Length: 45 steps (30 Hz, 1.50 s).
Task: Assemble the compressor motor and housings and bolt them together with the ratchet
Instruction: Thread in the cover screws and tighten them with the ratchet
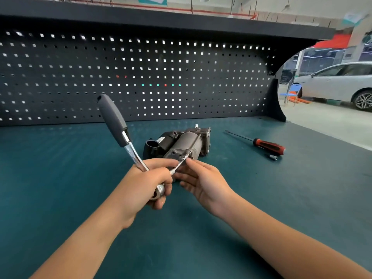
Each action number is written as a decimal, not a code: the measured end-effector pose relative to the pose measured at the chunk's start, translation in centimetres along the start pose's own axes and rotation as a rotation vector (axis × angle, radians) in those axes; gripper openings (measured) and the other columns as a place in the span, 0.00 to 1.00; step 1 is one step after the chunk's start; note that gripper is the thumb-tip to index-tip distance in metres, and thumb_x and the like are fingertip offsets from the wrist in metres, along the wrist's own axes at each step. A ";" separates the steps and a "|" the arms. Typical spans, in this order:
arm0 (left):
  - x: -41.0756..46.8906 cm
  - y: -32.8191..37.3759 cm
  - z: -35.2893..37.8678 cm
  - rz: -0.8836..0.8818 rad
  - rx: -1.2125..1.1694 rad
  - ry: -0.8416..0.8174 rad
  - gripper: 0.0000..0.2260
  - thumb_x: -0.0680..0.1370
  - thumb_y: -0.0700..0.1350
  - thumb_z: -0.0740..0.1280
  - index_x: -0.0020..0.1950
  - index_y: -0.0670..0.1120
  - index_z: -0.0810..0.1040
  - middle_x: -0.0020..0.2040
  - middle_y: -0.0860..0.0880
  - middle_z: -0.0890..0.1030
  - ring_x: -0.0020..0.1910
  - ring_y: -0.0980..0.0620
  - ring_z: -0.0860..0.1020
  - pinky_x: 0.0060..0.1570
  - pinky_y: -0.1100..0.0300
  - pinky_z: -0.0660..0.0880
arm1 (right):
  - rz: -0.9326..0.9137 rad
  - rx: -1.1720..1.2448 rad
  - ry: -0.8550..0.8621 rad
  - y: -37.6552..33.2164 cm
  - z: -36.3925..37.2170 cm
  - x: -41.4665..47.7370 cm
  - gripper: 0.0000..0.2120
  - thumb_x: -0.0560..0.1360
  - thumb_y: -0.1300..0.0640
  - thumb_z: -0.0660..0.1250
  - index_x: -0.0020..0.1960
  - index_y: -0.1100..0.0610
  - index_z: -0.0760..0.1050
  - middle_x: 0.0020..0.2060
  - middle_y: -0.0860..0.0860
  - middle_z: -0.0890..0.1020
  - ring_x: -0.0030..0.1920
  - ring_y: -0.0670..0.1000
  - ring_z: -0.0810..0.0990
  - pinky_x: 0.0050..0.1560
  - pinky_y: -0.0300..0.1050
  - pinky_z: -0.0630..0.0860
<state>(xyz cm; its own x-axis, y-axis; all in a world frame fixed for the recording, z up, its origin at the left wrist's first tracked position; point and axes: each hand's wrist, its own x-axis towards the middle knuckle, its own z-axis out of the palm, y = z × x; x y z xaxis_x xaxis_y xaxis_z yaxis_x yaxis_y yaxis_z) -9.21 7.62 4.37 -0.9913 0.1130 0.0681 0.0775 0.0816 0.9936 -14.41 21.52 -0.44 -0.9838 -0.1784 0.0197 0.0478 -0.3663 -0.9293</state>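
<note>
Illumination bright and even. Backlight shows through the square holes of the pegboard (141, 77) as white points; the shelf (181, 21) above it reads near black. Below the pegboard, faint soft shadows lie on the worktop (60, 178), with glare on the ratchet (133, 152) shank. Right of the pegboard, the car (332, 83) is pale and soft. Straight edges bow outward; smearing at upper right.

No readable txt, prob. too blurry.

Teal on the bench top (60, 168), black on the pegboard (80, 77), gridded with square holes. Chrome and dark grey on the ratchet (128, 141), dull grey on the compressor motor (185, 143), red and black on the screwdriver (255, 140).
</note>
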 end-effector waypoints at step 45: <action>-1.7 -0.6 -1.5 0.170 -1.223 0.568 0.11 0.77 0.52 0.59 0.39 0.47 0.68 0.27 0.54 0.71 0.23 0.58 0.70 0.26 0.68 0.67 | 0.103 0.050 0.238 -0.6 3.2 0.4 0.14 0.81 0.55 0.57 0.39 0.59 0.71 0.20 0.47 0.76 0.26 0.47 0.73 0.29 0.39 0.72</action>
<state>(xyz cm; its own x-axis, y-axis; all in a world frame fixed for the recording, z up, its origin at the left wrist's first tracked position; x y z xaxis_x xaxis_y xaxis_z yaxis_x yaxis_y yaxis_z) -7.78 5.87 3.75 -0.9088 -0.4110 -0.0716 0.3531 -0.8493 0.3924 -14.27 18.72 1.35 -0.9859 0.0003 -0.1671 0.1527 -0.4033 -0.9022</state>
